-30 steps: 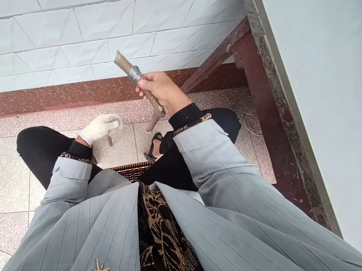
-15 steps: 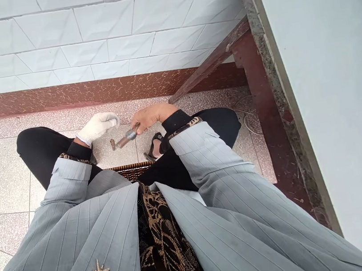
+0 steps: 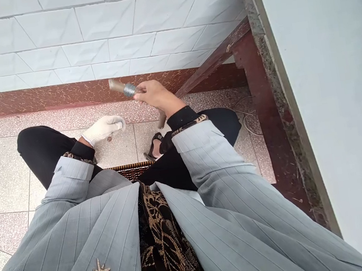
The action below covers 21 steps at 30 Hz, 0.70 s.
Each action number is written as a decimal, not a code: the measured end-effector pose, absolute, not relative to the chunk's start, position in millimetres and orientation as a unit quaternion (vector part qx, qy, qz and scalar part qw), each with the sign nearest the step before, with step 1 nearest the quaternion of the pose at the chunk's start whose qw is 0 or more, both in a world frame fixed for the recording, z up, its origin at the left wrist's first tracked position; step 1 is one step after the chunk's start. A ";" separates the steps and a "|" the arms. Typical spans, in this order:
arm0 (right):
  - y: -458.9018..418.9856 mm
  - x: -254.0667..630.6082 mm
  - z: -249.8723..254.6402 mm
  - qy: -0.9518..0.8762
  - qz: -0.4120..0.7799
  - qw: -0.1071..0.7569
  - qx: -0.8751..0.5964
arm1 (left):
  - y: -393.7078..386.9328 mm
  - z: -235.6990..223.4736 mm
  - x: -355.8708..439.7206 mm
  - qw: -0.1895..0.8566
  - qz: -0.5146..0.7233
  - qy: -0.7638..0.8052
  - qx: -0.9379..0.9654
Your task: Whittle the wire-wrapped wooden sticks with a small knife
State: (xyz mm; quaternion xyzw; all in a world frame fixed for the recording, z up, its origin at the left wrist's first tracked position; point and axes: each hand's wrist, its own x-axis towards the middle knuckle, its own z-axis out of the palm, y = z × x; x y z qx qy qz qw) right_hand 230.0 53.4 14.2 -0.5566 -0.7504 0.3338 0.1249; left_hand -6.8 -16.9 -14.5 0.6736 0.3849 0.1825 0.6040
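My left hand (image 3: 104, 128), in a white knitted glove, is closed low over the floor between my knees. What its fingers hold, if anything, is hidden; a small brown end (image 3: 110, 138) shows just below the glove, and I cannot tell if it is held. My bare right hand (image 3: 153, 93) grips a brown wooden stick (image 3: 116, 86) raised toward the wall, its free end pointing left. Grey wire (image 3: 129, 89) is wound around the stick close to my fingers. Another brown piece (image 3: 161, 118) shows below my right wrist, partly covered.
A white tiled wall (image 3: 104, 20) with a reddish-brown base strip (image 3: 44, 98) stands ahead. To the right are a dark red wooden frame (image 3: 259, 97) and a pale tabletop (image 3: 339, 86). A woven seat edge (image 3: 131, 166) and my black shoe (image 3: 153, 147) lie below. A cable (image 3: 250, 128) runs on the floor.
My right hand has swung the wire-wound stick up and away toward the wall from its low position. My left hand has shifted slightly right and down.
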 end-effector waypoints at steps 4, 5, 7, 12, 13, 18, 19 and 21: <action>49.2 223.3 10.2 -0.811 0.243 -0.032 -0.532 | -16.5 -12.4 -9.9 0.559 0.204 0.411 0.691; 47.6 222.5 10.5 -0.827 0.244 -0.078 -0.501 | -15.5 -12.4 -11.3 0.541 0.207 0.424 0.696; 44.7 221.8 11.6 -0.845 0.272 -0.164 -0.431 | -13.5 -13.4 -14.1 0.508 0.207 0.451 0.704; 43.0 226.4 16.2 -0.813 0.467 -0.220 -0.270 | -9.6 -16.6 -16.9 0.502 0.221 0.474 0.689; 43.3 229.0 18.1 -0.807 0.501 -0.191 -0.247 | -9.3 -16.5 -16.5 0.504 0.226 0.479 0.682; 44.9 243.1 29.7 -0.732 0.611 0.133 -0.270 | -8.8 -14.5 -12.1 0.527 0.271 0.497 0.635; 45.6 243.8 30.5 -0.697 0.623 0.204 -0.291 | -9.0 -14.8 -11.3 0.539 0.267 0.490 0.631; 47.8 241.8 29.0 -0.626 0.627 0.311 -0.345 | -9.8 -16.5 -10.4 0.566 0.245 0.469 0.632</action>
